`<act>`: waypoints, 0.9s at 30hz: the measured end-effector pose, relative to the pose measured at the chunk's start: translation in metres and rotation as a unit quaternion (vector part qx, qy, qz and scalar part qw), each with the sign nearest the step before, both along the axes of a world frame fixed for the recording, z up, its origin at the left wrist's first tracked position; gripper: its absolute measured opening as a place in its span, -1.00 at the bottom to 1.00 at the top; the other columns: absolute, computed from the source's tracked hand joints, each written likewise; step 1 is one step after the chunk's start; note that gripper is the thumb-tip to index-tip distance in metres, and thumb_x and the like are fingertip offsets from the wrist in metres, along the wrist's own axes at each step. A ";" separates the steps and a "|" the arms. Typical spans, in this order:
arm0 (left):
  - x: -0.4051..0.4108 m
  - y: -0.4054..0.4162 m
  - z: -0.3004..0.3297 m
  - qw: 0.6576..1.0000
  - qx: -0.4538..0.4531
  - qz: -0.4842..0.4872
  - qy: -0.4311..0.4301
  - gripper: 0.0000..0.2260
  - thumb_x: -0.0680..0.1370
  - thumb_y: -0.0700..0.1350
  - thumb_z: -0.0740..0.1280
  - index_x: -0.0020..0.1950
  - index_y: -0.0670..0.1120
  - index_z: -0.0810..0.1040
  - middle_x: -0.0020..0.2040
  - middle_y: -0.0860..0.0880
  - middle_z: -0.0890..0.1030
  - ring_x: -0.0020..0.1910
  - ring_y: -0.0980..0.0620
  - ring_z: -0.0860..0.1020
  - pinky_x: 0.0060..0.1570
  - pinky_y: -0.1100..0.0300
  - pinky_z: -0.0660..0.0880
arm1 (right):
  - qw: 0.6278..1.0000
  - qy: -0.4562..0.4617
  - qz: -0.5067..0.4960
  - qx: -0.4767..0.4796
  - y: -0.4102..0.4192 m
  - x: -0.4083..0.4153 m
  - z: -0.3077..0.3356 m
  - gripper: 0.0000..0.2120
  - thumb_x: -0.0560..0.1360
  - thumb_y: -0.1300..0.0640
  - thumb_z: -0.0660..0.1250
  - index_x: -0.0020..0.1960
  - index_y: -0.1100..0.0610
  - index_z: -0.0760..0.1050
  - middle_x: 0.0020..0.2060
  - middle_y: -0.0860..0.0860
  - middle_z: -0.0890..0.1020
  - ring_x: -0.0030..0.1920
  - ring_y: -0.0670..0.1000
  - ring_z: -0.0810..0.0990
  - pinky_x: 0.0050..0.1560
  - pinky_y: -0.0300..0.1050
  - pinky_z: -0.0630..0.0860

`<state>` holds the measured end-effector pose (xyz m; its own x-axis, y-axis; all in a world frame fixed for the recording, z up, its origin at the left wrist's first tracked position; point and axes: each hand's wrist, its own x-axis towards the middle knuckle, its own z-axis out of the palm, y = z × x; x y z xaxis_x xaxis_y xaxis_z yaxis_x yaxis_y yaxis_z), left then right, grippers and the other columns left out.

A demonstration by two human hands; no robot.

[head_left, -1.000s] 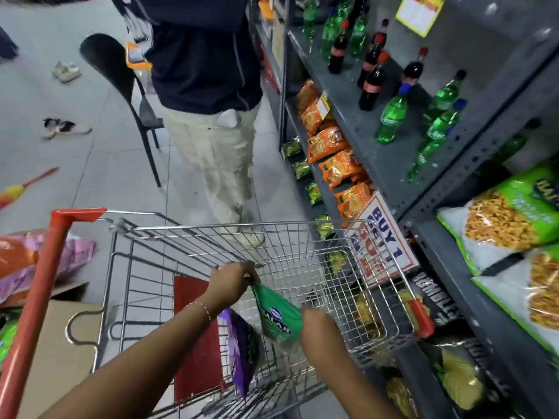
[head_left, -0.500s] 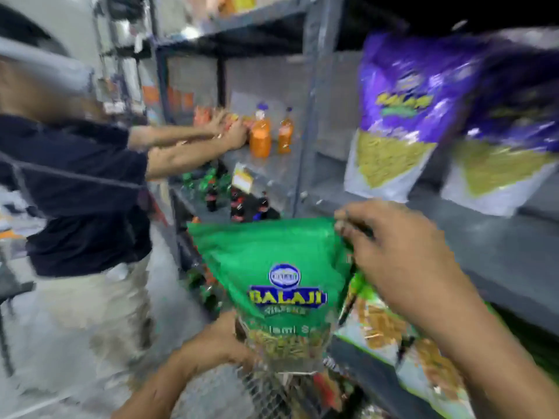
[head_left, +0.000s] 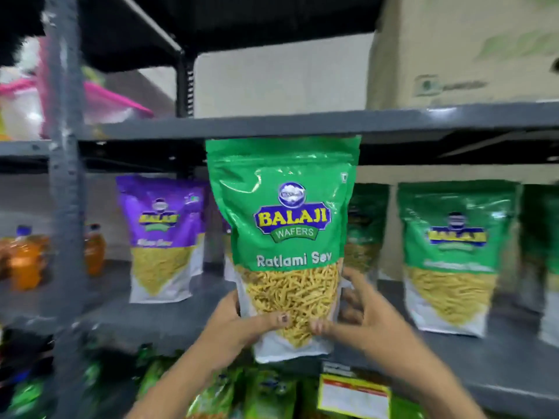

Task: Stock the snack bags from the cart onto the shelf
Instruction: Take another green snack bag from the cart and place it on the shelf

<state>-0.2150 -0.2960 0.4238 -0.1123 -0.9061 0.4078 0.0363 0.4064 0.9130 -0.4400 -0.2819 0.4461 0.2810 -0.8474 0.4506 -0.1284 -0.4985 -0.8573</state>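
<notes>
A green Balaji Ratlami Sev snack bag (head_left: 287, 225) is held upright in front of the grey metal shelf (head_left: 187, 322). My left hand (head_left: 239, 325) grips its lower left corner and my right hand (head_left: 360, 319) grips its lower right, thumbs on the clear window. The bag's bottom hangs just above the shelf's front edge. Behind it on the shelf stand a purple Balaji bag (head_left: 163, 237) to the left and green Balaji bags (head_left: 453, 252) to the right. The cart is out of view.
A grey upright post (head_left: 65, 176) rises at the left, with orange drink bottles (head_left: 27, 255) beyond it. A cardboard box (head_left: 462, 49) sits on the shelf above. Green packets (head_left: 217, 391) and a yellow price tag (head_left: 354, 397) lie below.
The view has swung from the cart up to the shelf. The green bag has been lifted from the cart to shelf height, and my right hand has shifted from its top to its bottom corner.
</notes>
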 end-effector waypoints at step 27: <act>-0.093 -0.122 -0.005 0.996 0.077 -0.019 -0.026 -0.30 0.08 -0.05 0.62 0.17 -0.12 0.51 0.08 -0.10 0.70 0.02 0.02 0.67 -0.04 0.20 0.58 | 0.983 0.018 -0.185 -0.003 -0.111 -0.056 -0.052 -0.20 0.49 0.17 0.41 0.56 -0.08 0.03 0.35 -0.15 0.42 0.42 -0.06 0.37 0.35 -0.17 0.36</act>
